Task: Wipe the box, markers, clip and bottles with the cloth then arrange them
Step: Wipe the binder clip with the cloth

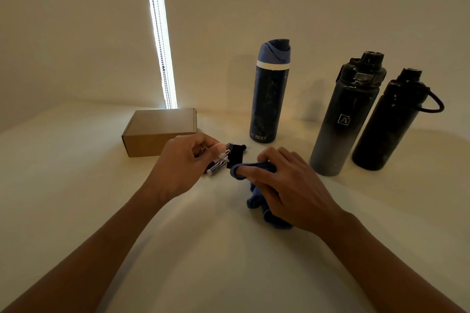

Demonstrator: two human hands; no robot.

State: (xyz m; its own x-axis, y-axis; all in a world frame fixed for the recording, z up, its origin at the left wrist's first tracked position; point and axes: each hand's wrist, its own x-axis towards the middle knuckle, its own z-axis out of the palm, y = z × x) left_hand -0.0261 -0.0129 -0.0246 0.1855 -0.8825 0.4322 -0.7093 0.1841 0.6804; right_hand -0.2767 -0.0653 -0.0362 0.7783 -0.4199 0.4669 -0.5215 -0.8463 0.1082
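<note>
Head view. Left hand (187,157) pinches the clip (234,157) by its wire handles, held just above the desk (76,198). Right hand (287,183) has the cloth (256,201) wrapped over a fingertip, which presses the clip's black body; the rest of the cloth trails onto the desk. Markers (216,168) lie under the left hand, partly hidden. Box (160,132) just behind; three bottles (267,94) upright, well apart to the right.

Judgement: the clip is light, stiff and springy, so hold the handles and rub the flat faces. The cloth is soft and bunches. The markers are light and likely to roll. The bottles look heavy and smooth, best gripped mid-body.
</note>
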